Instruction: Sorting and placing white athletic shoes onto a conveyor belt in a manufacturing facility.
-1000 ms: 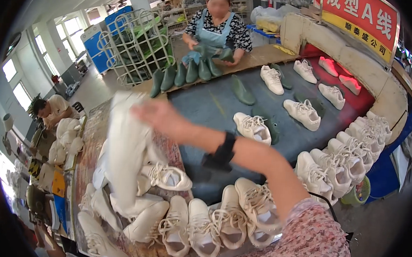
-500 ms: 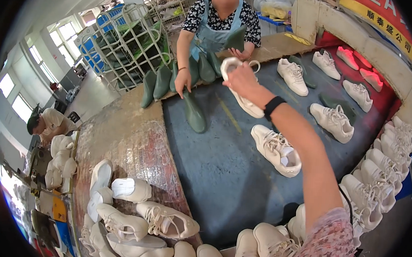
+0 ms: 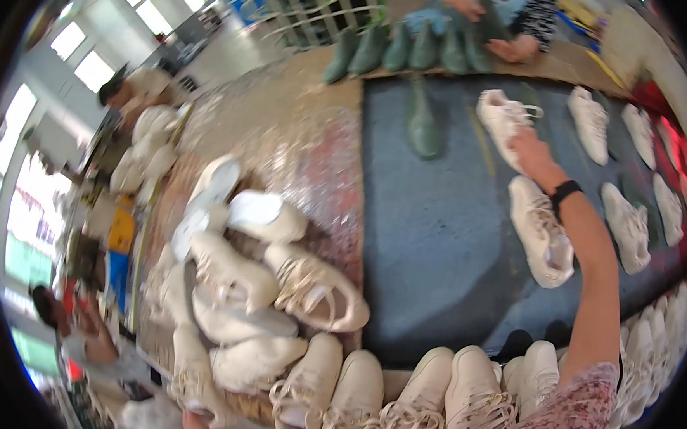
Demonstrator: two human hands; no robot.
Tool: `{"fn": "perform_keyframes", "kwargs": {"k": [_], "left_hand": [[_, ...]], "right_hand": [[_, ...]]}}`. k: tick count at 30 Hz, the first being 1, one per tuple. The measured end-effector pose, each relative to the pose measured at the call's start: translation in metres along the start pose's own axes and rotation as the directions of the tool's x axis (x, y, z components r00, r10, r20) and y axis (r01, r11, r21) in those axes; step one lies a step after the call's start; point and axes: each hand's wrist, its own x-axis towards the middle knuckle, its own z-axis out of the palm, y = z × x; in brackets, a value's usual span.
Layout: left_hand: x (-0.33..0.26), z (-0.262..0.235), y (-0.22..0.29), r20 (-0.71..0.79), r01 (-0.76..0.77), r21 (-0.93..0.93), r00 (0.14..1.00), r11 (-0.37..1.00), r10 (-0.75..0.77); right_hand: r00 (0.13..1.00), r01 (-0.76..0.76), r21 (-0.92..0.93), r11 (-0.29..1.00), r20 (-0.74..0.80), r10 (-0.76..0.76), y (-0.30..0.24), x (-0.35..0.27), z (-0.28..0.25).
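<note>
On the dark belt point(image 3: 427, 242), a cream lace-up sneaker point(image 3: 503, 112) lies with my right hand point(image 3: 534, 156) closed over its front part; the fingertips are partly hidden. Just below that hand rests a second cream sneaker point(image 3: 540, 236), its opening toward me. At the lower left, part of my left hand point(image 3: 202, 426) shows at the edge of the picture, gripping another cream sneaker point(image 3: 194, 374) beside the pile. A green shoe last point(image 3: 423, 125) lies alone on the belt's far side.
More green lasts point(image 3: 399, 48) stand along the far edge, where a co-worker's hands point(image 3: 515, 49) handle one. Cream shoes point(image 3: 235, 275) are heaped on the worn board at left. Shoe pairs point(image 3: 626, 225) lie at right near a red-lit opening point(image 3: 677, 146). Several sneakers point(image 3: 419, 393) line the near edge.
My view has swung left and down. The sneaker in my right hand was held by its heel end; now my hand is over its front. My left hand has come into view at a sneaker.
</note>
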Motion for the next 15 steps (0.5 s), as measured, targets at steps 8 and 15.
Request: {"fn": "perform_keyframes", "kwargs": {"k": [8, 15], "left_hand": [[-0.056, -0.025, 0.046, 0.012, -0.094, -0.253, 0.995, 0.963, 0.1], [-0.092, 0.0, 0.079, 0.124, 0.009, -0.438, 0.991, 0.899, 0.051]], "right_hand": [[0.886, 0.139, -0.216, 0.967, 0.463, -0.024, -0.07, 0.032, -0.038], [0.581, 0.53, 0.664, 0.528, 0.169, -0.796, -0.249, -0.094, -0.22]]}}
